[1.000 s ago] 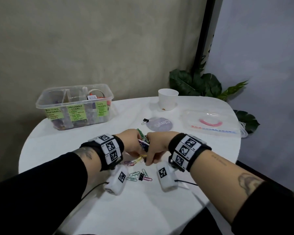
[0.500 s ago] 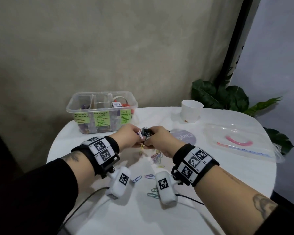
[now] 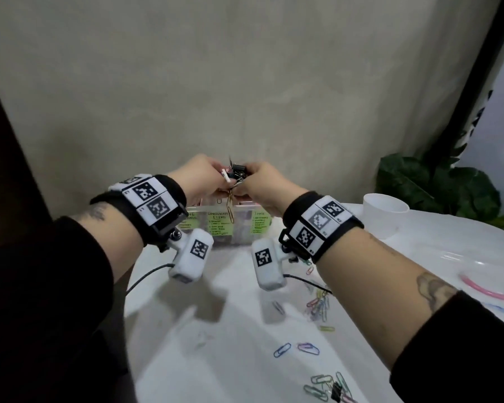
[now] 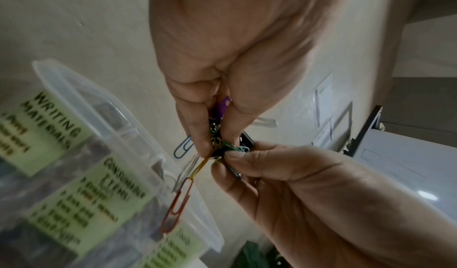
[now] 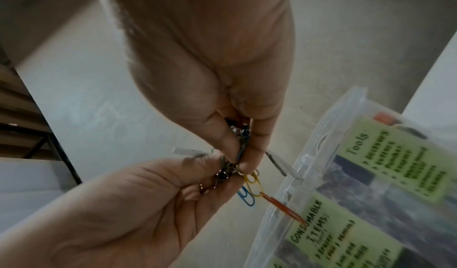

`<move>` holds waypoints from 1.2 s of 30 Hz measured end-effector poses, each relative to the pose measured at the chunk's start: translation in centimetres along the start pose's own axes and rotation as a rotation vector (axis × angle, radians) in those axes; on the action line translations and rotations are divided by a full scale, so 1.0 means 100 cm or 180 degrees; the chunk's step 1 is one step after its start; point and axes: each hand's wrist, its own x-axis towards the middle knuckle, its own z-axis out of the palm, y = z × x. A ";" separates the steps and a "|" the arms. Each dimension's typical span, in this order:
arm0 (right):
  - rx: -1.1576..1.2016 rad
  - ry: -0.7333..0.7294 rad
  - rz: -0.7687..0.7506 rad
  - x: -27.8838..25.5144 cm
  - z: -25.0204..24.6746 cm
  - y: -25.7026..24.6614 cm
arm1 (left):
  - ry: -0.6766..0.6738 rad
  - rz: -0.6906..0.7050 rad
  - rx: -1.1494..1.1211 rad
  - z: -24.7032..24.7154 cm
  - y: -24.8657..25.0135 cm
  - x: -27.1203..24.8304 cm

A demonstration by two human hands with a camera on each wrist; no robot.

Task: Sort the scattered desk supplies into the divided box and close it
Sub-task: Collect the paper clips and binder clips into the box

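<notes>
Both hands raised together over the box [image 3: 233, 228]. Left hand [image 3: 200, 175] and right hand [image 3: 262, 181] pinch one shared bundle of clips [image 3: 235, 174] between thumbs and fingertips, fingers curled tight round it. Bundle is mixed: coloured paper clips plus at least one black binder clip.

A short chain hangs below the bundle, a yellow clip [image 5: 253, 184] linked to an orange clip [image 4: 176, 207] (a blue one [image 4: 183, 147] dangles just beside). The orange clip's tip sits at the box rim, near the label reading "Consumable Items" [image 5: 319, 225]; whether it touches the rim cannot be told.

Judgement: the step is dropping the handful into the middle compartment.

- Centre the hands over that compartment before letting go; the chain hangs close to the front wall and could catch on the rim or fall outside.
- Lower first, then part the fingers slowly so tangled clips fall as one clump.
- Check that nothing clings to the fingers.

More paper clips [image 3: 317, 306] lie scattered on the table [image 3: 216, 359], so further rounds remain. The lid [image 3: 483, 274] lies apart to the right, not yet on.
</notes>
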 end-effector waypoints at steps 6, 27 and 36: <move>-0.0213 -0.0141 0.0214 0.051 0.016 0.008 | 0.0110 -0.0314 0.0170 -0.010 -0.015 0.044; -0.0791 0.1113 0.0198 0.007 -0.079 0.100 | -0.0655 -0.0033 -0.0165 0.057 -0.045 -0.009; -0.1981 -0.0920 0.1079 -0.064 -0.099 0.153 | -0.1352 -0.0086 0.1963 0.148 -0.083 -0.028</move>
